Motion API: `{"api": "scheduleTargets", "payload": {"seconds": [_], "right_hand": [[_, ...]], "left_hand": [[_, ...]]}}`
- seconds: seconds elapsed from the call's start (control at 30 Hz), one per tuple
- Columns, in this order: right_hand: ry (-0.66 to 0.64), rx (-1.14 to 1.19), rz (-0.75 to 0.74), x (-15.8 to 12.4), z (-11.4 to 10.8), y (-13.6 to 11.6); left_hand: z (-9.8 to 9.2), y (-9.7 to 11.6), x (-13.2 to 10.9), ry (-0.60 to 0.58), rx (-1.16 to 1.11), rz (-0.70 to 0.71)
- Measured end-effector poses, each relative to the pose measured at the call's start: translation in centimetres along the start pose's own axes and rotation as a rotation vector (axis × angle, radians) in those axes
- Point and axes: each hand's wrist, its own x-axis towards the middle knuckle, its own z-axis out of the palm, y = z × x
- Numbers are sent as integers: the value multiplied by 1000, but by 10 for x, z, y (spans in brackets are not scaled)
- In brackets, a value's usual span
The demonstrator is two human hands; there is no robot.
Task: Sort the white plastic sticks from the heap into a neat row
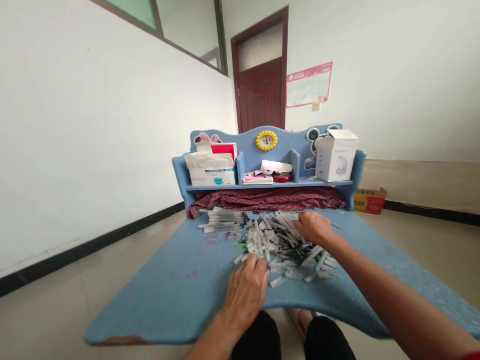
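A loose pile of frosted plastic tubes and caps [268, 237], with thin black pieces among them, covers the middle of the blue desk [168, 290]. They look like pen parts. Curled at the pile's near left edge is my left hand [247, 285], its fingertips turned down and hidden, so what it holds does not show. My right hand [314, 227] reaches to the far right side of the pile, fingers bent together against the tubes; whether it grips any is hidden. Left of the pile, similar tubes with dark ends lie in a neat bundle [225, 219], roughly parallel.
At the desk's back rises a blue shelf [262, 187] with boxes, booklets and a yellow toy clock [266, 140]. Checked red cloth [270, 199] lies beneath it. A carton [370, 201] stands on the floor behind right. The desk's front edge curves in before my knees.
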Motion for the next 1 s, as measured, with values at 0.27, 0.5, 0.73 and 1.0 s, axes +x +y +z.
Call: {"api": "scheduleTargets", "payload": {"seconds": [0.27, 0.5, 0.73, 1.0], "right_hand": [[44, -68, 37, -34, -4, 3], [298, 334, -19, -120, 16, 14], [479, 74, 47, -161, 54, 84], [464, -33, 13, -158, 54, 96]], "left_hand": [[1, 4, -6, 142, 17, 38], [-1, 3, -9, 180, -26, -7], [-5, -4, -13, 184, -222, -110], [-7, -22, -10, 156, -654, -353]]}}
